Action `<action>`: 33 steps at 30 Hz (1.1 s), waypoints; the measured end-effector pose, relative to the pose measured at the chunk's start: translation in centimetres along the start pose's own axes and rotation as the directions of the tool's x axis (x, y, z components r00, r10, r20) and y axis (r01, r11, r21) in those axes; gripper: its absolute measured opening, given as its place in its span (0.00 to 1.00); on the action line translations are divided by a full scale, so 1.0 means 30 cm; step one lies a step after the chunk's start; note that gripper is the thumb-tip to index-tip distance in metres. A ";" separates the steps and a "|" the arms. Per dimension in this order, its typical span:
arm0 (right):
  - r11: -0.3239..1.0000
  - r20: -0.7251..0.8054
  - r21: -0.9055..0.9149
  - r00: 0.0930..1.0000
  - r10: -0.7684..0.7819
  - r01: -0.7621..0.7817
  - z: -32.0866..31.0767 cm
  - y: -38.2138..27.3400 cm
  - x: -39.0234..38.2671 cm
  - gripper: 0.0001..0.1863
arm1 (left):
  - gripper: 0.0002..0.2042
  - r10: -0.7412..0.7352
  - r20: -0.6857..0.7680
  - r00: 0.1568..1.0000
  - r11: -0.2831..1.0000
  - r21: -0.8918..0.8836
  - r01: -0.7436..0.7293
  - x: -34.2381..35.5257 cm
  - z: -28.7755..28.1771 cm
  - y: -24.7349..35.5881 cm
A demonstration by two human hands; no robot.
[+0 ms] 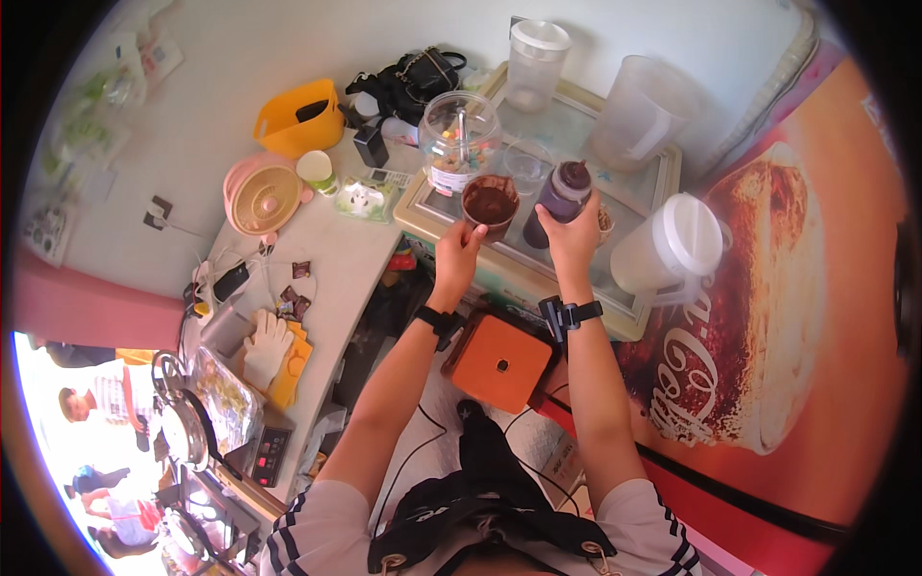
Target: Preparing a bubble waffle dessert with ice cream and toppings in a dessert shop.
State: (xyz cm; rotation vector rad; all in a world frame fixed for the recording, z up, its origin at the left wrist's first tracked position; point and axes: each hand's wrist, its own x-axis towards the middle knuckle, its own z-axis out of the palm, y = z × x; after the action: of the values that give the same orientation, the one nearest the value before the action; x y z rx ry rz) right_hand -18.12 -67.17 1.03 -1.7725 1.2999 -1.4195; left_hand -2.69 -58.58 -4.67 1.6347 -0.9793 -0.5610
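My left hand (459, 252) is closed round the side of a clear cup (490, 202), whose inside is coated with dark brown stuff. Gripped in my right hand (573, 230) is a squeeze bottle (567, 180) of dark sauce, its brown-smeared nozzle pointing up and away from me. Cup and bottle are held apart, side by side, above the near edge of a glass-topped chest freezer (615, 278). Just behind the cup stands a big clear jar (459, 144) with colourful pieces inside. A small container of light brown bits (604, 223) is partly hidden by my right hand.
Lidded plastic pitchers (538, 67) (667, 248) and an open one (642, 115) stand on the freezer. The counter at left holds a yellow basket (298, 120), a pink fan (263, 197), a paper cup (317, 171) and white gloves (266, 348). An orange stool (501, 363) sits below.
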 end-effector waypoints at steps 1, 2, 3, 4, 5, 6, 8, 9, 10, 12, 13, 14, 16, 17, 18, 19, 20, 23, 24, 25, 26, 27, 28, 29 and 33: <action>1.000 0.019 -0.003 0.999 0.029 -0.029 -0.003 0.000 0.010 0.40 | 0.21 0.008 0.016 1.000 0.999 0.036 -0.008 -0.007 -0.007 -0.002; 0.999 0.017 -0.007 0.999 0.036 -0.036 -0.012 0.000 0.019 0.40 | 0.20 0.021 0.010 1.000 0.999 0.046 -0.021 -0.018 -0.009 0.010; 0.999 0.013 0.005 0.999 0.032 -0.032 -0.018 0.000 0.034 0.39 | 0.20 0.017 0.019 1.000 0.999 0.047 -0.017 -0.031 -0.008 0.022; 0.999 0.008 0.016 1.000 0.029 -0.029 -0.022 0.003 0.045 0.38 | 0.20 0.008 0.007 1.000 1.000 0.003 -0.008 -0.046 -0.007 0.034; 0.999 0.002 0.012 0.999 0.037 -0.037 -0.022 0.009 0.054 0.38 | 0.20 0.001 -0.003 1.000 0.999 -0.041 -0.002 -0.060 -0.009 0.051; 1.000 0.007 0.012 1.000 0.028 -0.028 -0.022 0.016 0.062 0.38 | 0.19 0.014 -0.001 1.000 1.000 -0.017 -0.014 -0.074 -0.008 0.035; 1.000 0.018 -0.015 1.000 0.003 -0.003 -0.034 0.034 0.080 0.40 | 0.19 0.016 0.023 1.000 1.000 -0.015 -0.016 -0.116 -0.004 0.046; 1.000 0.005 -0.027 1.000 0.010 -0.010 -0.055 0.045 0.082 0.40 | 0.19 0.020 0.033 0.999 1.000 -0.013 -0.019 -0.137 0.006 0.053; 0.997 0.052 -0.055 0.997 0.060 -0.057 -0.082 0.057 0.084 0.41 | 0.18 0.032 0.051 0.998 0.999 -0.028 -0.031 -0.157 0.024 0.054; 0.994 0.026 -0.112 1.000 0.013 -0.010 -0.115 0.049 0.054 0.35 | 0.18 0.001 0.085 0.996 0.999 -0.049 0.003 -0.204 0.029 0.060; 0.993 0.018 -0.117 1.000 0.020 -0.017 -0.154 0.045 0.022 0.35 | 0.18 -0.029 0.111 0.993 0.997 -0.071 0.037 -0.225 0.036 0.065; 0.989 0.021 -0.090 0.993 0.120 -0.118 -0.200 0.024 -0.009 0.28 | 0.18 -0.038 0.129 0.991 0.996 -0.071 0.048 -0.244 0.032 0.082; 0.972 0.015 -0.078 0.974 0.224 -0.222 -0.295 0.041 -0.073 0.21 | 0.18 -0.014 0.157 0.987 0.996 -0.090 0.028 -0.280 0.080 0.095; 0.966 -0.019 -0.069 0.968 0.249 -0.249 -0.347 0.067 -0.101 0.16 | 0.18 0.017 0.184 0.983 0.993 -0.115 0.005 -0.295 0.121 0.110; 0.959 -0.037 -0.042 0.960 0.277 -0.279 -0.359 0.070 -0.135 0.11 | 0.17 -0.002 0.203 0.979 0.990 -0.140 0.031 -0.303 0.144 0.100; 0.959 -0.039 -0.037 0.959 0.281 -0.282 -0.368 0.068 -0.175 0.11 | 0.17 0.028 0.223 0.974 0.990 -0.141 0.004 -0.309 0.164 0.089; 0.954 -0.060 -0.003 0.952 0.299 -0.300 -0.390 0.058 -0.212 0.12 | 0.17 0.026 0.246 0.969 0.987 -0.163 0.014 -0.315 0.192 0.102; 0.926 -0.077 0.078 0.924 0.374 -0.368 -0.398 0.078 -0.256 0.15 | 0.18 0.052 0.283 0.958 0.988 -0.152 -0.009 -0.307 0.271 0.137; 0.901 -0.067 0.127 0.903 0.425 -0.415 -0.397 0.096 -0.265 0.17 | 0.19 0.080 0.294 0.953 0.992 -0.122 -0.045 -0.302 0.298 0.148; 0.901 -0.075 0.125 0.902 0.425 -0.415 -0.399 0.115 -0.272 0.17 | 0.19 0.083 0.300 0.950 0.991 -0.126 -0.047 -0.300 0.325 0.161; 0.910 -0.094 0.095 0.906 0.412 -0.404 -0.395 0.122 -0.274 0.19 | 0.19 0.095 0.292 0.952 0.989 -0.137 -0.056 -0.298 0.345 0.169; 0.917 -0.114 0.064 0.910 0.398 -0.393 -0.394 0.130 -0.275 0.20 | 0.19 0.107 0.285 0.952 0.987 -0.150 -0.066 -0.292 0.366 0.178; 0.917 -0.120 0.063 0.909 0.398 -0.393 -0.398 0.137 -0.277 0.20 | 0.19 0.106 0.275 0.956 0.986 -0.151 -0.066 -0.283 0.389 0.187; 0.923 -0.118 0.077 0.915 0.385 -0.378 -0.399 0.115 -0.280 0.20 | 0.19 0.104 0.278 0.955 0.987 -0.149 -0.064 -0.275 0.402 0.193; 0.935 -0.066 0.018 0.933 0.354 -0.353 -0.435 0.084 -0.311 0.22 | 0.20 0.093 0.230 0.969 0.991 -0.111 -0.068 -0.239 0.476 0.209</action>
State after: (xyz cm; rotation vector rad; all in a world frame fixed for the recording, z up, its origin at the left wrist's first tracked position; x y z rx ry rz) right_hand -31.11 -57.66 -1.05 -1.4046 1.5571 -1.2842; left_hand -19.65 -60.99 -3.79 1.4527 -1.1650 -0.7491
